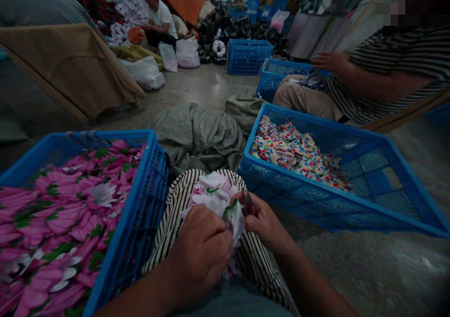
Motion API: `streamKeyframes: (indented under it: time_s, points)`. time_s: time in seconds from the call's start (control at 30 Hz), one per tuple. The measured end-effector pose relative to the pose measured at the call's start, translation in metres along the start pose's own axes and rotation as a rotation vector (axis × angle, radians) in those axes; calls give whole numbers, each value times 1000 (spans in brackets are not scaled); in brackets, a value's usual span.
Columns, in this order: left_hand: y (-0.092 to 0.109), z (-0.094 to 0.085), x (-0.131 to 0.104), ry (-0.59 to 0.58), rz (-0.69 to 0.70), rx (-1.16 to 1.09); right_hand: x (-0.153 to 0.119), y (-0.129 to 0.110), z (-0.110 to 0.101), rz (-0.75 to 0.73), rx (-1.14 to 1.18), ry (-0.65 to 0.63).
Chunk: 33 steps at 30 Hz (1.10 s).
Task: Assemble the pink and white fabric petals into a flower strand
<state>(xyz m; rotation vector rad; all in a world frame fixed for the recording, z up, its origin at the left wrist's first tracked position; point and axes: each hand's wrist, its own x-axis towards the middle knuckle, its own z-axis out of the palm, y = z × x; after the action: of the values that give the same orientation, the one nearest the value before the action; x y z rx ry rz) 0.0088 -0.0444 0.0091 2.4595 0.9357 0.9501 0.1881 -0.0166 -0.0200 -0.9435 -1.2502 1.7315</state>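
A bunched white cloth [216,193] with pink and green patterning lies over my lap, on striped fabric [172,216]. My left hand [206,246] is closed around its lower part, knuckles up. Just to the right, my right hand [260,218] pinches a small dark metal tool [248,202], which is close to the cloth's right edge. Whether the tool's tip touches the cloth is unclear. Pink, green and white petal-shaped fabric pieces [77,200] fill the blue crate at my left.
The left blue crate [149,153] flanks my legs. Another blue crate [316,188] at right holds colourful printed fabric [291,151]. Grey-green sacks [200,129] lie ahead. A person in stripes [393,73] sits at right; another person [163,19] sits farther back.
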Motion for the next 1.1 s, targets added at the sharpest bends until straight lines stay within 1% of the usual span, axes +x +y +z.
streamKeyframes:
  time_s: [0.1,0.17,0.23,0.3,0.33,0.4,0.43,0.47,0.57,0.6,0.63,0.7,0.77,0.8,0.87,0.9,0.97,1.0,1.03,1.07,1.1]
  points:
    - [0,-1,-3,-12,-20,-69,2,0,2,-65,123,-54]
    - [-1,-2,-5,11,-85,-215,3,0,4,-132,178,-58]
    - [-4,-2,-4,101,-224,-399,3,-1,6,-155,223,-55]
    - [-7,-2,-2,151,-422,-515,4,-2,9,-130,218,-46]
    - [-9,-2,1,139,-515,-547,5,-3,10,-109,188,-41]
    - [-11,-3,6,99,-658,-635,6,-4,12,-67,113,-22]
    - [-11,-3,8,113,-718,-727,6,-4,12,-47,84,-11]
    - [-11,-3,10,158,-777,-857,6,-4,12,-26,68,-1]
    - [-11,-1,16,346,-974,-1274,7,-3,10,22,76,32]
    - [-11,0,17,377,-1022,-1362,7,-2,9,33,81,44]
    - [-11,0,18,378,-1053,-1411,8,-2,9,41,83,52]
    - [-12,1,19,316,-1070,-1405,9,-2,9,32,70,53]
    - [-13,2,18,237,-1032,-1295,9,-4,12,-43,9,76]
    - [-14,2,17,222,-995,-1207,9,-6,14,-101,-37,114]
    - [-15,2,16,263,-902,-992,9,-9,18,-204,-137,193]
    - [-14,3,15,296,-853,-882,9,-10,21,-229,-177,209]
    - [-13,3,14,323,-763,-696,10,-11,25,-216,-216,196]
    - [-13,3,14,309,-727,-642,11,-11,27,-189,-212,172]
    - [-12,3,14,278,-707,-633,12,-10,27,-153,-185,136]
    - [-12,3,13,239,-708,-682,14,-9,27,-112,-137,97]
    - [-13,2,13,202,-727,-786,16,-8,26,-74,-75,57]
